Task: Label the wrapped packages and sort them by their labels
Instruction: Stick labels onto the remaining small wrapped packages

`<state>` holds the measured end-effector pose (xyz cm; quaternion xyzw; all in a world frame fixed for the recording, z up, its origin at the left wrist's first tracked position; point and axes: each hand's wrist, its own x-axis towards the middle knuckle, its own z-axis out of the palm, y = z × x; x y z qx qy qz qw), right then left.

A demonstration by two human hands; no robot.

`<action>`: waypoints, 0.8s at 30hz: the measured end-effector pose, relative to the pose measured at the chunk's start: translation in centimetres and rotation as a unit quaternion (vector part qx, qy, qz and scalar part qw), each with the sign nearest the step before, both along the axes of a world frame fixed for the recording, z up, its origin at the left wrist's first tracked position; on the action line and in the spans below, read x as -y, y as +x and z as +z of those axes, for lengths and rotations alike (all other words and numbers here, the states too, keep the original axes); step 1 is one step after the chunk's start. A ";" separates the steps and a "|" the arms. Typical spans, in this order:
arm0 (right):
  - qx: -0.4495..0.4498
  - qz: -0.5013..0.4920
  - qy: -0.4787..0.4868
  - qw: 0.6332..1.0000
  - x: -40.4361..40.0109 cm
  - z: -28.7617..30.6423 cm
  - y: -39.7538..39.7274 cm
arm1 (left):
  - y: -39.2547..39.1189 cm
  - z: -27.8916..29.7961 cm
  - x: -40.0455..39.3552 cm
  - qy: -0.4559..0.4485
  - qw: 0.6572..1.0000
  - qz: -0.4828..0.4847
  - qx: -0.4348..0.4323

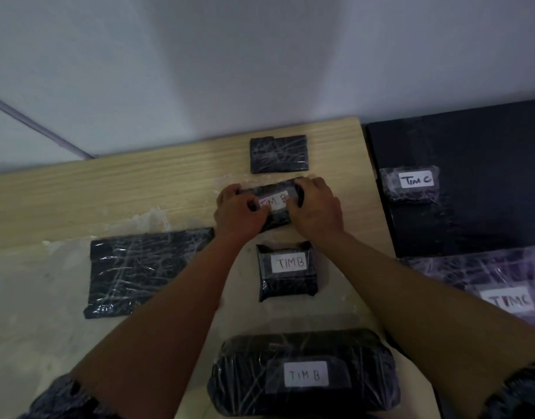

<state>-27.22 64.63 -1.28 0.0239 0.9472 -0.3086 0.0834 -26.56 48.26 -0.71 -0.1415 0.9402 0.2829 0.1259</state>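
Head view shows the left hand and right hand curled round the ends of a package on the table, thumbs pressing its label, likely to stick it flat, between both hands.

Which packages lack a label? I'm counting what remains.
Two: the small package by the wall, beyond both hands, and the big flat package left of the arms. All others show white TIM labels.
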 end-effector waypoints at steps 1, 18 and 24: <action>-0.002 0.000 0.005 1.000 0.1 -0.1 0.1 | 0.0 -0.1 0.0 0.001 1.000 0.000 -0.004; -0.045 -0.023 0.018 0.999 0.6 -1.2 0.7 | 1.2 -1.7 -0.9 0.020 0.992 0.049 -0.112; -0.019 -0.053 0.020 0.998 1.6 -1.5 -0.5 | 1.2 -2.4 -1.9 -0.021 0.987 0.071 -0.144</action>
